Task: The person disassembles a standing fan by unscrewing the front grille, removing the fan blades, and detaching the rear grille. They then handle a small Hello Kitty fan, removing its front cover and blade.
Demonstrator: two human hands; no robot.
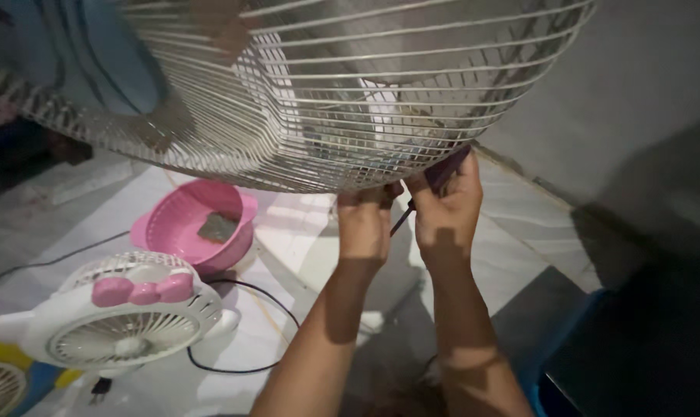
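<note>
Currently: my left hand (pixel 363 220) pinches fan guard (pixel 304 100) rim, steadying it; right hand (pixel 446 205) fingers closed round screwdriver (pixel 435 185) at clip.

A large fan guard (pixel 288 93) hangs above the floor (pixel 520 255). Both hands, left hand (pixel 363 224) beside right hand (pixel 446 212), touch its near rim. A basin (pixel 192 224) lies left, with a small fan (pixel 122 313) nearer.

Both hands are up at the lower rim of a big white wire fan guard (pixel 304 93). The left hand (pixel 363 224) pinches the rim; the right hand (pixel 446 212) grips a dark-handled screwdriver (pixel 435 185) just beside it. Down on the pale floor (pixel 520 255) sit a pink basin (pixel 192 224) and a small white fan (pixel 126 316) with a pink bow, a black cord (pixel 242 363) looping near.
</note>
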